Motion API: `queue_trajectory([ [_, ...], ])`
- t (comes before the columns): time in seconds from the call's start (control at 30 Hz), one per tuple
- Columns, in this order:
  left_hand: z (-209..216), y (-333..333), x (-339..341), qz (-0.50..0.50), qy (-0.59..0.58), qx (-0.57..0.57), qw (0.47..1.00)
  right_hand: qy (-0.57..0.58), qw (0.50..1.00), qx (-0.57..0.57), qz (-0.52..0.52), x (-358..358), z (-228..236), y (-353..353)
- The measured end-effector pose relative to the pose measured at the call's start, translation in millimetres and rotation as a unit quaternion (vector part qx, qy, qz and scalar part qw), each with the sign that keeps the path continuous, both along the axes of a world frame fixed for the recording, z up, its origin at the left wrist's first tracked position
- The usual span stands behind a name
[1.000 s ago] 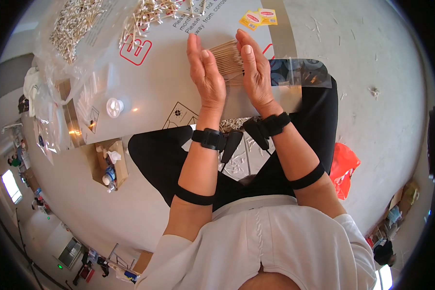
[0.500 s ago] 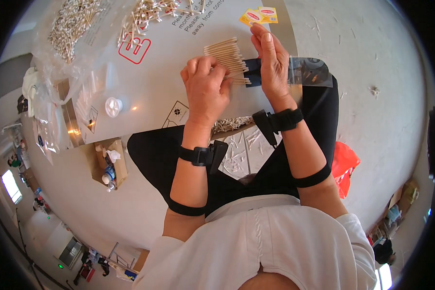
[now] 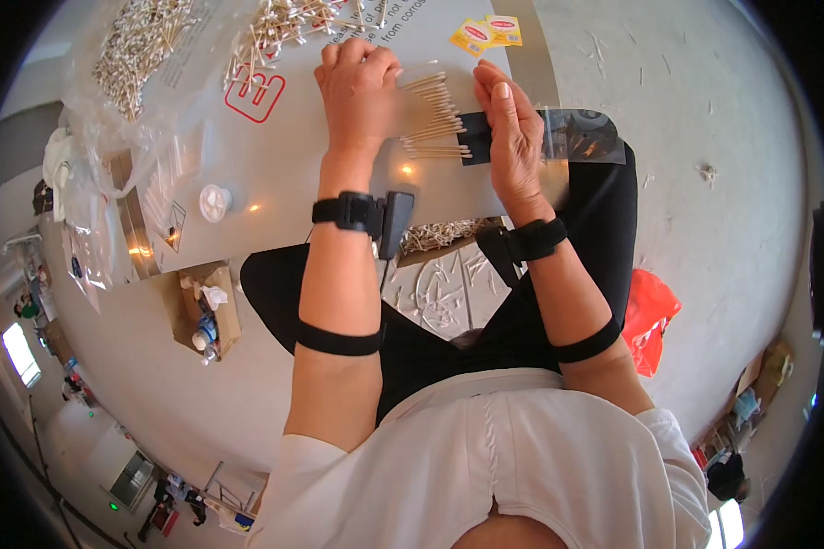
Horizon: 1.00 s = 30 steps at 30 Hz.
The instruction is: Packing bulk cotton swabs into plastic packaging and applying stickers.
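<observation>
Cotton swabs (image 3: 441,110) lie side by side in a stacked row on the grey tabletop (image 3: 311,156), tips toward my right hand. That hand (image 3: 515,133) stands on edge at the row's right end, fingers stretched, over a dark and clear plastic sheet or pouch (image 3: 586,135). My left hand (image 3: 355,96) is raised near the row's upper left, partly smeared by motion. Its fingers curl inward, and what they hold, if anything, is hidden. Just beyond it, a loose heap of cotton swabs (image 3: 284,23) covers the far part of the table.
A clear bag full of cotton swabs (image 3: 137,55) sits far left. Two yellow cards (image 3: 487,33) lie at the far right, a small white round cup (image 3: 215,203) at the left. Below the table edge, a box of swabs (image 3: 439,234) sits between my legs. Swabs litter the floor.
My left hand has moved away from the row, up and to the left toward the heap. The right hand has stayed nearly in place beside the swabs.
</observation>
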<state>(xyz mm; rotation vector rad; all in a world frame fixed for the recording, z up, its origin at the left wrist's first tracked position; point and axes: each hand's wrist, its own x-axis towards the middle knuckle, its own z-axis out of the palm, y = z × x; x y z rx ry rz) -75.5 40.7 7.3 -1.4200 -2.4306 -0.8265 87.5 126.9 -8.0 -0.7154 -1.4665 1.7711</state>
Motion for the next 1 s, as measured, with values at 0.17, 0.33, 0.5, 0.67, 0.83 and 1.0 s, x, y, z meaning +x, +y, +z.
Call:
queue_trajectory([
  [0.17,-7.2,0.9,4.2,-0.058,-0.028,-0.072,0.995,0.009,1.000,0.009,0.003,-2.8,-4.5,2.5],
  [0.33,-23.2,5.8,29.4,-0.020,-0.238,0.244,0.940,0.036,0.992,0.118,-0.016,-34.8,-16.7,14.6],
  [0.5,-23.6,3.3,31.0,-0.056,-0.174,0.126,0.975,-0.055,0.977,0.193,0.075,-36.8,-6.1,16.9],
  [0.67,-21.8,-5.5,39.2,-0.072,-0.216,0.112,0.967,-0.012,0.995,0.100,0.011,-24.3,-14.9,4.5],
  [0.83,-23.3,-14.4,45.3,-0.072,-0.201,0.111,0.971,-0.011,0.997,0.065,0.028,-16.7,-10.0,1.7],
  [1.0,-18.6,-19.3,49.8,-0.064,-0.219,0.112,0.967,-0.006,0.996,0.085,0.018,-15.0,-2.9,-1.8],
])
